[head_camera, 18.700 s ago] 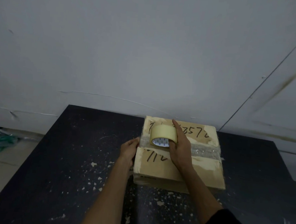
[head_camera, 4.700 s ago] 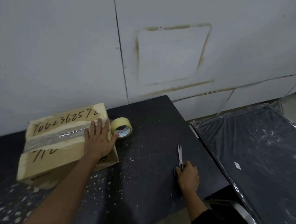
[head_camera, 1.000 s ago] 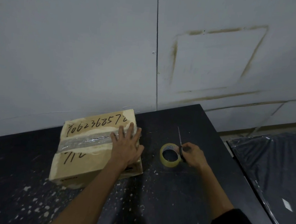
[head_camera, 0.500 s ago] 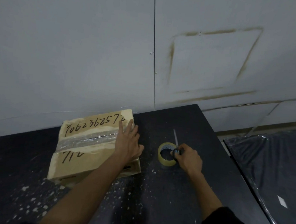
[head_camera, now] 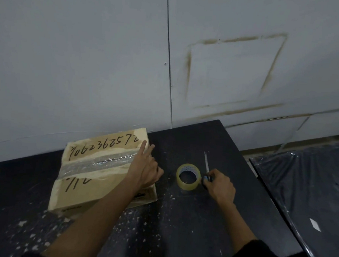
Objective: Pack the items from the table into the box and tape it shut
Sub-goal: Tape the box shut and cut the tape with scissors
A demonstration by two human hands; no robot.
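— So which hand is nearer the tape roll (head_camera: 188,176)?

— The right hand (head_camera: 220,185). It sits just to the right of the roll on the bench (head_camera: 198,219), fingers curled round the handles of the scissors (head_camera: 206,164). The roll lies flat, hole upward, touching or very nearly touching those fingertips; I cannot tell which.

— And the scissors, how do they lie?

— Long axis running away from the person, toward the wall, blades ahead of the hand and handles inside the grip. The blades look closed, though they are thin and hard to read.

— Where is the box (head_camera: 102,170)?

— Left of the roll, near it but apart, flaps down, with a band of clear tape across the top over the seam. The left hand (head_camera: 145,169) rests on its right end, fingers fairly straight and pointing toward the wall, holding nothing.

— So what does the coming move turn on?

— My guess: the roll lies between the two hands, and the box's seam runs left to right. If more tape is wanted, the right hand would have to let the scissors go or shift its grip, since it is occupied; the left is free and only a short reach from the roll.
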